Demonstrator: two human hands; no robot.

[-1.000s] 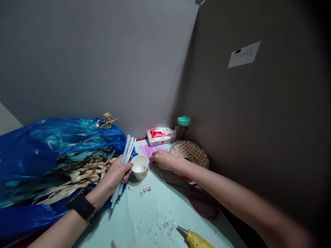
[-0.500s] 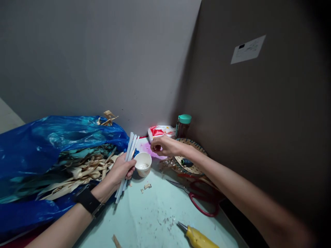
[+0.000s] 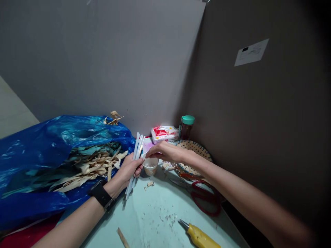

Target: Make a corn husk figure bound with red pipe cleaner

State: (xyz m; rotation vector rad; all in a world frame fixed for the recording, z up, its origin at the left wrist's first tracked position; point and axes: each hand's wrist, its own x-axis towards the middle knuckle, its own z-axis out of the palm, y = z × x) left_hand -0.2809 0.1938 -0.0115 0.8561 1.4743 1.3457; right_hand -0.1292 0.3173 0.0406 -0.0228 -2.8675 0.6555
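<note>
My left hand [image 3: 131,168] is closed around a bundle of whitish, translucent glue sticks [image 3: 130,191], held upright at a tilt. Its thumb is beside the rim of a small paper cup [image 3: 150,171] standing on the table. Small bits are visible inside the cup. My right hand [image 3: 162,151] reaches across the top of the cup, with thumb and fingertips together at its far left rim. Whether those fingers hold anything is hidden. Red-handled scissors [image 3: 205,198] lie under the right forearm, and a yellow glue gun [image 3: 199,236] with a metal nozzle lies at the front.
A blue plastic bag [image 3: 38,151] full of dried husk strips [image 3: 88,168] fills the left. At the back are a red-and-white packet [image 3: 165,134] and a green-lidded jar [image 3: 187,127]. A woven basket [image 3: 196,148] lies beside the wall. Scraps [image 3: 150,184] dot the table.
My right hand has come down and towards the cup, from behind it to its rim. The left hand still grips the glue sticks. The view has shifted slightly.
</note>
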